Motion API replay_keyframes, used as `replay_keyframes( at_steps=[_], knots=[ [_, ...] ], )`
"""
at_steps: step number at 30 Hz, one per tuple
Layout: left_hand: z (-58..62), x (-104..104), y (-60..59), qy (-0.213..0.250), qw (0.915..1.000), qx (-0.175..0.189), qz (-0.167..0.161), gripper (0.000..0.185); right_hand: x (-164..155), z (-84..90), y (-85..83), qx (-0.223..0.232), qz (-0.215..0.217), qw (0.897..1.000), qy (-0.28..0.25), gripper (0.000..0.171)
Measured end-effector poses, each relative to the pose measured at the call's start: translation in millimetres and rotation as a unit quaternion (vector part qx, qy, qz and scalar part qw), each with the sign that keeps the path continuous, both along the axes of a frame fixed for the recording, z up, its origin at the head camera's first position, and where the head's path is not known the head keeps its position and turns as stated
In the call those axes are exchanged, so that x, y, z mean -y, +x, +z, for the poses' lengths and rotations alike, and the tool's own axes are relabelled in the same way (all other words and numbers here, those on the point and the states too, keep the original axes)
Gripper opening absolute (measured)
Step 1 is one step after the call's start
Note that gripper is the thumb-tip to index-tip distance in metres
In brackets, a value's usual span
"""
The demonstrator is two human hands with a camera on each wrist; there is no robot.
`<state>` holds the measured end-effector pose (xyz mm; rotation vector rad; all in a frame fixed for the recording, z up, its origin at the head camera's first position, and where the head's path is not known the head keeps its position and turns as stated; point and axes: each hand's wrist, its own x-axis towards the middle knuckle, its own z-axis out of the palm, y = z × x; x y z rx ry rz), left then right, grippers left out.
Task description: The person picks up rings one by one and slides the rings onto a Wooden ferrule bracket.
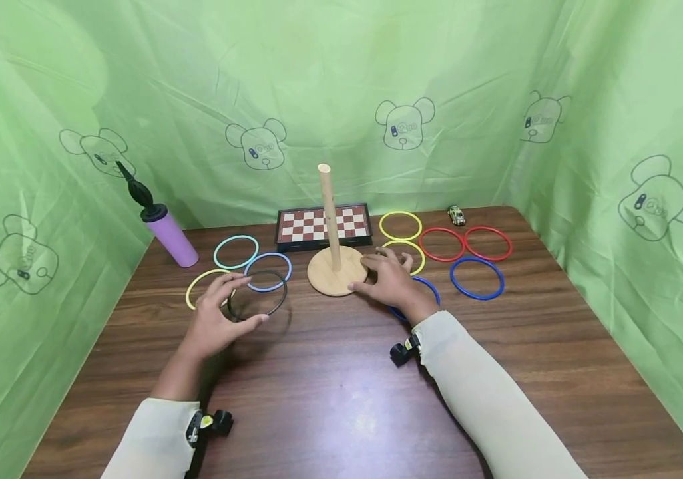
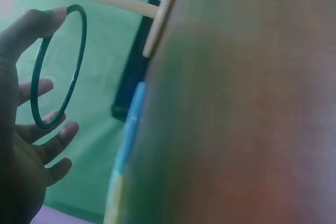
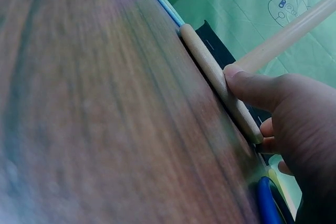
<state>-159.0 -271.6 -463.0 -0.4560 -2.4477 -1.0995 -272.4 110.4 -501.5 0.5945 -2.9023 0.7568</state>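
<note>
Nearest the viewer, at 6 o'clock, two pale sleeves enter over the dark wooden table (image 1: 341,399), each with a small black wrist device.

At 9 o'clock of the table centre, the left hand (image 1: 217,318) pinches a dark green ring (image 1: 257,295) between thumb and fingertips; the ring is lifted and tilted off the tabletop. The left wrist view confirms the grip: the thumb tip touches the ring's upper edge and a finger (image 2: 62,131) supports its lower edge.

At 1 o'clock of that hand, the right hand (image 1: 391,279) rests on the edge of the round wooden base (image 1: 335,271), thumb pressed on its rim, the other fingers loosely spread. An upright wooden peg (image 1: 329,214) rises from the base.

Under the right hand lies a blue ring (image 1: 431,290). At 3 o'clock lies a second blue ring (image 1: 476,278). At 9 o'clock of the base lie a yellow ring (image 1: 194,285), a light blue ring (image 1: 275,283) and a teal ring (image 1: 236,252).

Farther back, at 12 o'clock, stands a folded chessboard (image 1: 323,225). Two yellow rings (image 1: 401,225) and two red rings (image 1: 488,243) lie at 1 o'clock, with a toy car (image 1: 456,215) beyond. A purple pump (image 1: 168,233) stands at 10 o'clock.
</note>
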Motion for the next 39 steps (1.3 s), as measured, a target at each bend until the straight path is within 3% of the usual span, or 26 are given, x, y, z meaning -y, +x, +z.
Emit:
replay_keyframes(
  at_steps=[10,19,39],
  knots=[
    [43.7,-16,-23.8,0.035,0.9981,-0.049,0.009,0.081,-2,1.0,0.7,0.0,-0.007,1.0,-0.009,0.077],
    [70.5,-31,-32.3,0.07,0.9947,-0.066,0.035,0.092,0,0.8,0.1,0.003,-0.001,1.0,-0.003,0.078],
    [127.7,-60,-62.9,0.056,0.9904,-0.126,0.014,0.087,1,0.0,0.2,0.001,-0.002,1.0,-0.006,0.079]
  ],
)
